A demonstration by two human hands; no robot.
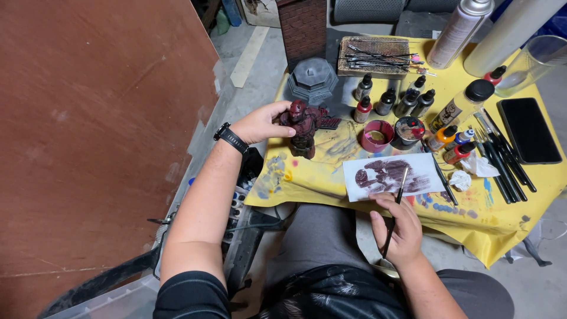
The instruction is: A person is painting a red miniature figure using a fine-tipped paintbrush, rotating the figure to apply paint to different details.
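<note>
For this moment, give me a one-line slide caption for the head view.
Left hand holds a dark red figurine on the yellow cloth; right hand brushes a stained paper.

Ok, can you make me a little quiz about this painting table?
1. True or false: the left hand holds the dark red figurine.
2. What does the right hand hold? A) a spray can B) a thin paintbrush C) a phone
3. What colour is the cloth covering the table?

Key: 1 true. 2 B; its tip rests on the smeared white paper. 3 yellow.
</note>
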